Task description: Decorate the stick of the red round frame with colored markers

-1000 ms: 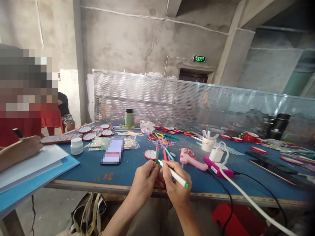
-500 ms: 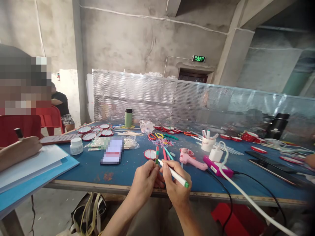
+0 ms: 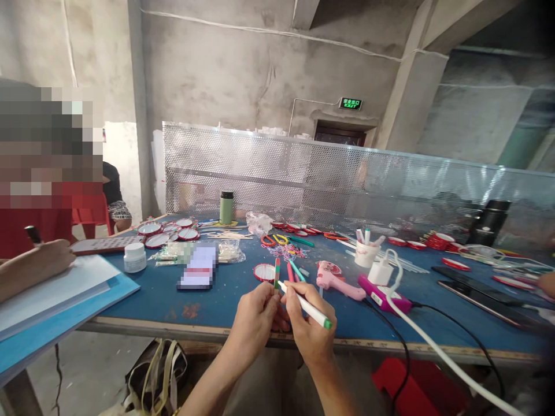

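My left hand (image 3: 254, 320) is closed on a thin flat stick (image 3: 276, 273) coloured green and red, held upright over the near edge of the blue table (image 3: 165, 297). My right hand (image 3: 307, 329) grips a white marker with a green end (image 3: 309, 307), and its tip touches the stick. The two hands meet just in front of me. Behind the stick lie a small round red-rimmed mirror (image 3: 263, 271) and loose coloured sticks (image 3: 293, 270).
A pink glue gun (image 3: 335, 279), a magenta device with a white charger and cable (image 3: 384, 289), a cup of markers (image 3: 366, 250), a phone (image 3: 198, 267), a white jar (image 3: 135, 257) and a green flask (image 3: 226, 207) sit on the table. A person at the left writes on paper (image 3: 52, 286).
Almost nothing has changed; my hands keep the marker tip against the stick. The person at the left shifted slightly.
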The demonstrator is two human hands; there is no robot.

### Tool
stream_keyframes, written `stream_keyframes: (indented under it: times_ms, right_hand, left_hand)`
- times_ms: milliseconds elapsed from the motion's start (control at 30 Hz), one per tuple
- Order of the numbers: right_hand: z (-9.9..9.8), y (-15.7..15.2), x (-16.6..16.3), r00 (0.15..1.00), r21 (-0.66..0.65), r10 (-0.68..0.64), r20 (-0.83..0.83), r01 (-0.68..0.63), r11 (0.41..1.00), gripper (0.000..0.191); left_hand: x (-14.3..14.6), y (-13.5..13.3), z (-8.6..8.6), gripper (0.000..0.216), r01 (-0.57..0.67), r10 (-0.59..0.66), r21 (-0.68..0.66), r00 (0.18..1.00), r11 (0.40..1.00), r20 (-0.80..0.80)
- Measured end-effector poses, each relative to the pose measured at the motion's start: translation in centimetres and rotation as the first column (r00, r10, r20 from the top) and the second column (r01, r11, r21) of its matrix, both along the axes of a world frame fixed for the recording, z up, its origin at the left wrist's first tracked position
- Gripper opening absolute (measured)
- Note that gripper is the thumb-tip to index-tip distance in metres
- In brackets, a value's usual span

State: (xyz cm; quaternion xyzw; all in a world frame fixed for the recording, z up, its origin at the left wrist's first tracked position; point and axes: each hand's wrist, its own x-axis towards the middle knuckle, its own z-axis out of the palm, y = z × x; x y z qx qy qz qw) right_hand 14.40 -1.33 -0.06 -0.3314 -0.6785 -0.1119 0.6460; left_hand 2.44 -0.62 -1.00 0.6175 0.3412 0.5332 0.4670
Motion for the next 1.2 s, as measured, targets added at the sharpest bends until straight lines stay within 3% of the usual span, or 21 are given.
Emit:
stream_keyframes:
  times_ms: [967,1200]
  right_hand:
    - [-0.1,0.0,0.1,1.000,0.017,0.013,0.028,-0.014,1.000,0.013]
    - [-1.1,0.0,0.4,0.995,-0.020,-0.069,-0.075,0.067,0.998,0.015]
  left_hand:
    - [0.0,0.0,-0.3,0.027,-0.021,0.022,0.010,0.999,1.000,-0.041]
    - [0.0,0.1,-0.2,0.024,0.004,-0.004,-0.004,1.000,1.000,-0.027]
